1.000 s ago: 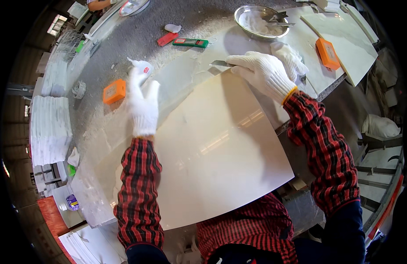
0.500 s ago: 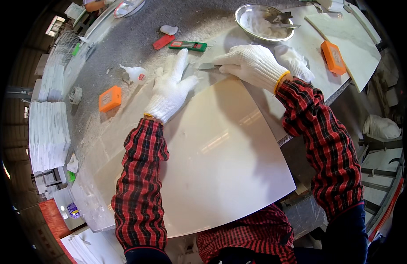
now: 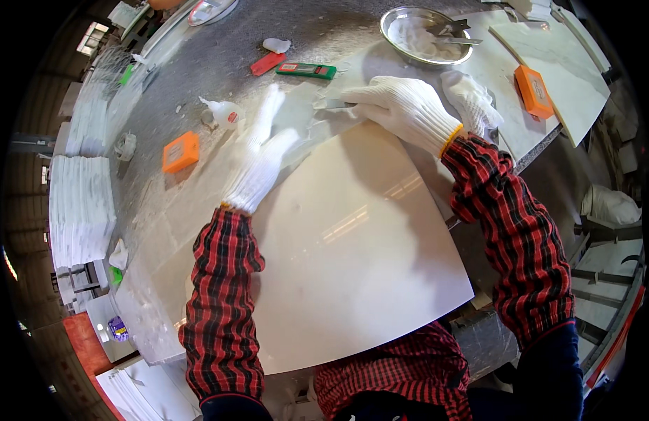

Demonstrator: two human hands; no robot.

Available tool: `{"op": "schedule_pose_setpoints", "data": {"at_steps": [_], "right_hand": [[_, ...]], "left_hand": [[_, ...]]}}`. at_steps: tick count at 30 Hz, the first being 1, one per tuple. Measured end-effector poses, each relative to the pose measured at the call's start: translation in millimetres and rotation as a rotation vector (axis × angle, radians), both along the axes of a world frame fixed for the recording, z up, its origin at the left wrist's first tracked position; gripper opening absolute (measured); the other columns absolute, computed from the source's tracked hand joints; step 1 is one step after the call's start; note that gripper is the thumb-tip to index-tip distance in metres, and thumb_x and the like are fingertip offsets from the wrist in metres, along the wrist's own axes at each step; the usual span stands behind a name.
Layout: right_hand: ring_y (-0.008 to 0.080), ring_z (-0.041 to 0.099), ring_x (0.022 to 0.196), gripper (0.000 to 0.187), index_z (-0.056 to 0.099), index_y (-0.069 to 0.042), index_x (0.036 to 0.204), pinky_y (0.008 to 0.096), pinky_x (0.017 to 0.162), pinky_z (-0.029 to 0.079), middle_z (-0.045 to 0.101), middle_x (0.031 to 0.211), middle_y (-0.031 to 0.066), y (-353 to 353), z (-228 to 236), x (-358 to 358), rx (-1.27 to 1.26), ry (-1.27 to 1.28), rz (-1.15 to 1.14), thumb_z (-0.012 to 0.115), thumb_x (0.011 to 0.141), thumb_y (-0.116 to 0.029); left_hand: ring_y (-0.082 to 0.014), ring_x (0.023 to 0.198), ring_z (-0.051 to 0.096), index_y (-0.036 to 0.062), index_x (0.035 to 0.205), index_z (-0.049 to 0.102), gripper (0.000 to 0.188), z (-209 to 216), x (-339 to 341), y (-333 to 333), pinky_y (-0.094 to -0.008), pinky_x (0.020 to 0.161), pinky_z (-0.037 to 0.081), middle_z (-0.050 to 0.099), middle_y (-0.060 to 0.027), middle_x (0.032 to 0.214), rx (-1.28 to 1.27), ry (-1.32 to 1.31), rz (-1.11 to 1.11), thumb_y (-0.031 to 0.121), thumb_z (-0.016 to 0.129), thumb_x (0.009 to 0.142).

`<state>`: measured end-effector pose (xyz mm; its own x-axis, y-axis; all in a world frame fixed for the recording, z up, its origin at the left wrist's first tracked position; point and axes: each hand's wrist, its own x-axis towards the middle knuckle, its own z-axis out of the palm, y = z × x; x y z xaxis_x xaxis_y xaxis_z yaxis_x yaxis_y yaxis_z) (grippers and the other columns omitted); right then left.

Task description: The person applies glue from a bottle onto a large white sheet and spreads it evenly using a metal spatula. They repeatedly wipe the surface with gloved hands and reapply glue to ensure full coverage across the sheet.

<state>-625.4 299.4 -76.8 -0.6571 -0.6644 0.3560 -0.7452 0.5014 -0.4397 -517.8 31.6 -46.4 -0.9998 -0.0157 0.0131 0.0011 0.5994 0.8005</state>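
Observation:
A large glossy white tile (image 3: 352, 238) lies on the grey stone table (image 3: 198, 63) in front of me. My left hand (image 3: 261, 158), in a white knit glove, rests flat with fingers spread on the tile's far left edge. My right hand (image 3: 398, 105), also gloved, is closed on a small metal scraper (image 3: 331, 104) whose blade touches the tile's far edge. Both sleeves are red and black plaid.
A small white squeeze bottle (image 3: 223, 112), an orange block (image 3: 180, 152), a green box cutter (image 3: 305, 69) and a red piece (image 3: 268, 63) lie beyond the tile. A metal bowl (image 3: 423, 31), another orange block (image 3: 533, 91) and a crumpled glove (image 3: 472, 102) sit right. White tile stacks (image 3: 79, 203) stand left.
My left hand has slid right and forward along the tile's far edge, away from the squeeze bottle, toward my right hand. The right hand with the scraper stays at the far edge.

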Motion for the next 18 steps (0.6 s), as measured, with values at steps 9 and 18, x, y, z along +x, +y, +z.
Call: {"op": "schedule_pose_setpoints", "data": {"at_steps": [9,18], "right_hand": [[0.0323,0.069,0.082,0.028,0.074,-0.021,0.121,0.0425,0.071,0.054,0.068,0.088,0.0099,21.8,23.9,36.1,-0.088,0.04,0.051,0.07,0.094,-0.024],[0.0298,0.069,0.079,0.035,0.073,-0.016,0.123,0.0404,0.067,0.055,0.068,0.088,0.0091,2.4,30.5,108.4,-0.044,0.114,0.216,0.074,0.088,-0.016]], "left_hand": [[-0.0379,0.145,0.044,0.0031,0.152,0.05,0.061,-2.3,132.6,-36.9,-0.0456,0.122,0.033,0.052,-0.0201,0.154,-0.38,0.221,0.21,0.009,0.066,0.093],[-0.0426,0.132,0.053,0.003,0.141,0.06,0.049,-7.5,155.7,-24.5,-0.0487,0.114,0.041,0.059,-0.0234,0.143,-0.529,0.373,0.248,0.012,0.066,0.094]]}}
